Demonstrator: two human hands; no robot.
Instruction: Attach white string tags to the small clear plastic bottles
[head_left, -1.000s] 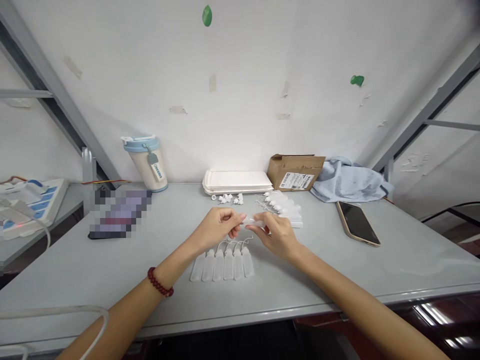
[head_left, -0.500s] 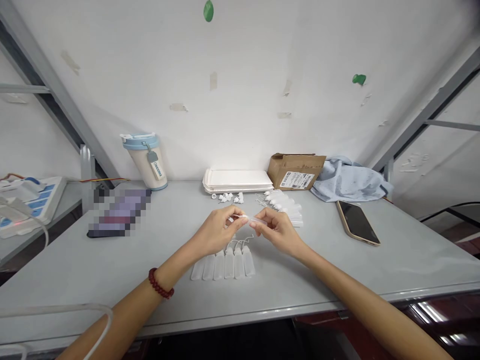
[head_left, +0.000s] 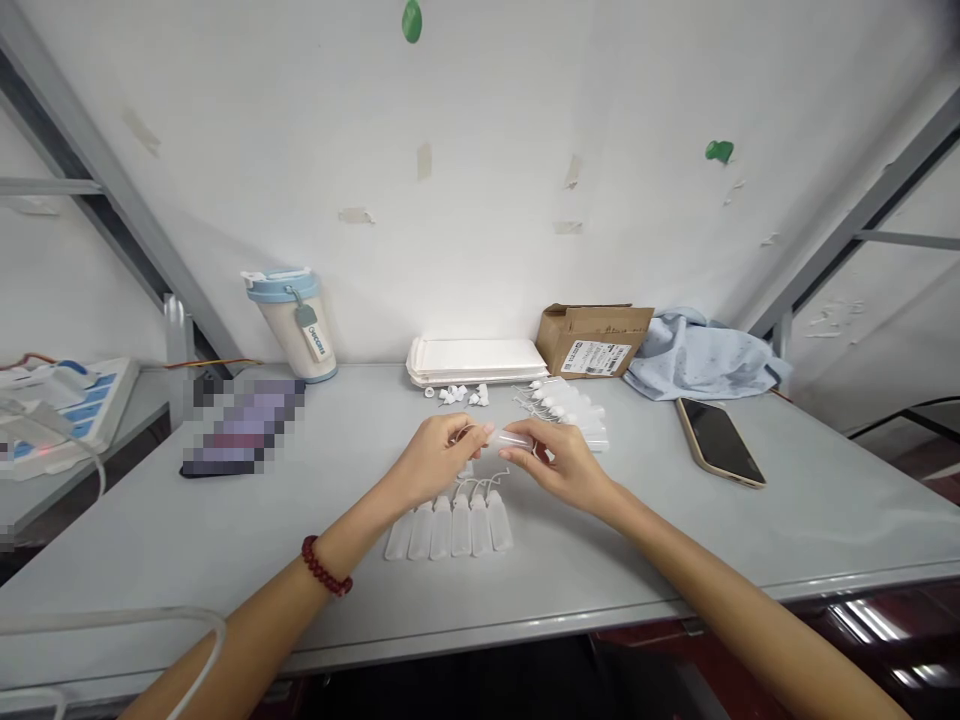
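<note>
A small translucent squeeze bottle (head_left: 511,440) lies sideways in the air between my two hands, above the desk. At its cap end, my left hand (head_left: 435,455) pinches with thumb and finger; the cap itself is mostly hidden. My right hand (head_left: 570,465) grips the bottle's body with thumb and fingers. Just below my hands stretches a row of similar bottles (head_left: 460,527), their thin tubes pointing away from me. More bottles with white caps (head_left: 574,408) lie behind my right hand. Beyond my left hand are several loose white caps (head_left: 454,396).
White trays (head_left: 480,360) are stacked against the wall beside a cardboard box (head_left: 596,342) and a pale blue cloth (head_left: 697,358). A tumbler (head_left: 291,325) stands at left, near a pixelated dark item (head_left: 244,430). A phone (head_left: 721,442) lies right; a power strip (head_left: 67,420) sits far left.
My right fingers have shifted slightly, and more of the bottle's body now shows between my hands. The surrounding things have kept their places, with a slight camera shift.
</note>
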